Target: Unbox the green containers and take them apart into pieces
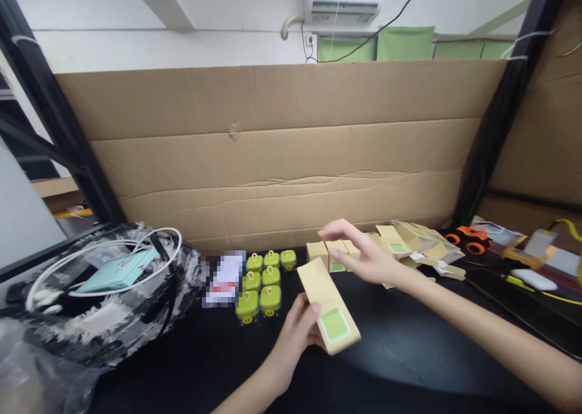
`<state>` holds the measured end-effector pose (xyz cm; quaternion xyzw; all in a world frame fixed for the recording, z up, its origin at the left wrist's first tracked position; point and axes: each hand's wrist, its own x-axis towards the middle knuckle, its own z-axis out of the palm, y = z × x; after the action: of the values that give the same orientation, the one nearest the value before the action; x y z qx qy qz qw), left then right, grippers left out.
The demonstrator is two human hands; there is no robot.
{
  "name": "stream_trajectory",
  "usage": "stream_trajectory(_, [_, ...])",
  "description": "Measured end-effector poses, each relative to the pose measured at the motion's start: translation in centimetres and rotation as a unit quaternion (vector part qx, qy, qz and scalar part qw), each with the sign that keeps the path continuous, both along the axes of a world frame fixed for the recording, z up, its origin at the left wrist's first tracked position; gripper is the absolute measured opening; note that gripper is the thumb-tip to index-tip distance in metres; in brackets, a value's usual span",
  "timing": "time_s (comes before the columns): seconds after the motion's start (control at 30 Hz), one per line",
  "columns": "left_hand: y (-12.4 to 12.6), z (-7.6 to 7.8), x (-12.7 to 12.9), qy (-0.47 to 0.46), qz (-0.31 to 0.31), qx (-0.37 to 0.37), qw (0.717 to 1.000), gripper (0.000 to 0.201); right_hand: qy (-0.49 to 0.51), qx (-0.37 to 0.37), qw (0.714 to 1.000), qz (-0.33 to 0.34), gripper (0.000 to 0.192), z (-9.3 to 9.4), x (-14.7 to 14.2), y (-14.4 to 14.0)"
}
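My left hand (297, 335) is closed around a tan cardboard box (321, 287) with a green square label, tilted above the black table. My right hand (359, 256) hovers up and to the right of this box, fingers curved and apart, with nothing visible in it. Behind that hand stands a row of small tan boxes (317, 251), partly hidden by it. Left of the held box, several small green-lidded containers (270, 299) with loop handles are set in rows on the table.
Flattened tan boxes (421, 238) are piled at the back right, beside an orange toy truck (470, 238). A black-and-white furry bag (136, 317) with a white cable and a teal packet (116, 271) sits at left. A tall cardboard panel (291, 153) closes off the back.
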<state>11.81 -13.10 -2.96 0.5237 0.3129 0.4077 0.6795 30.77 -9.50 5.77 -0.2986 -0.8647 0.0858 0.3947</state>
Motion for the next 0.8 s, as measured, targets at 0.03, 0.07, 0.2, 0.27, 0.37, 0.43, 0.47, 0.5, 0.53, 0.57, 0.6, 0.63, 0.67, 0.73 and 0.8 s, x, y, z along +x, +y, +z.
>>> stream_trajectory(0.03, [0.1, 0.2, 0.0, -0.017, 0.009, -0.034, 0.999, 0.040, -0.008, 0.023, 1.000, 0.016, 0.029, -0.4, 0.6, -1.6])
stream_trajectory(0.07, [0.3, 0.3, 0.0, -0.035, 0.014, -0.062, 0.997, 0.040, -0.051, 0.052, 0.996, 0.042, 0.033, -1.0, 1.0, -3.0])
stream_trajectory(0.2, [0.5, 0.2, -0.2, -0.050, 0.011, -0.139, 0.989, 0.038, -0.209, 0.218, 0.953, 0.014, 0.037, -4.4, 0.9, -5.5])
stream_trajectory(0.27, [0.5, 0.1, -0.2, -0.033, 0.019, -0.160, 0.986, 0.036, -0.196, 0.270, 0.942, -0.028, 0.027, -5.7, 0.4, -5.5])
stream_trajectory(0.37, [0.4, 0.3, -0.1, -0.023, 0.026, -0.172, 0.985, 0.034, -0.144, 0.267, 0.952, -0.043, 0.015, -6.4, 0.1, -5.3])
stream_trajectory(0.43, [0.4, 0.4, 0.0, -0.025, 0.021, -0.184, 0.982, 0.036, -0.140, 0.285, 0.947, -0.046, 0.021, -6.1, 0.3, -5.6])
stream_trajectory(0.47, [0.3, 0.5, 0.1, -0.026, 0.016, -0.191, 0.981, 0.038, -0.152, 0.299, 0.941, -0.045, 0.023, -5.9, 0.4, -5.8])
stream_trajectory(0.5, [0.3, 0.5, 0.1, -0.028, 0.013, -0.197, 0.980, 0.039, -0.167, 0.310, 0.935, -0.044, 0.023, -5.8, 0.6, -6.0])
stream_trajectory(0.53, [0.3, 0.5, 0.2, -0.033, 0.017, -0.196, 0.980, 0.038, -0.181, 0.319, 0.929, -0.043, 0.021, -5.6, 0.6, -6.2])
stream_trajectory(0.57, [0.3, 0.4, 0.3, -0.034, 0.034, -0.191, 0.980, 0.037, -0.190, 0.323, 0.926, -0.043, 0.017, -5.5, 0.6, -6.5])
stream_trajectory(0.6, [0.2, 0.2, 0.3, -0.030, 0.061, -0.184, 0.981, 0.035, -0.195, 0.320, 0.926, -0.043, 0.013, -5.5, 0.5, -6.7])
stream_trajectory(0.63, [0.1, 0.0, 0.4, -0.021, 0.093, -0.171, 0.981, 0.035, -0.198, 0.314, 0.927, -0.043, 0.013, -5.6, 0.3, -6.9])
stream_trajectory(0.67, [0.1, -0.2, 0.4, -0.010, 0.123, -0.152, 0.981, 0.036, -0.203, 0.305, 0.930, -0.044, 0.019, -5.8, 0.0, -7.1])
stream_trajectory(0.73, [-0.1, -0.6, 0.6, 0.008, 0.155, -0.098, 0.983, 0.044, -0.228, 0.268, 0.935, -0.040, 0.030, -6.2, -0.7, -7.4])
stream_trajectory(0.8, [-0.2, -1.0, 0.8, 0.005, 0.156, -0.055, 0.986, 0.049, -0.266, 0.233, 0.935, -0.029, 0.031, -6.3, -0.9, -7.6])
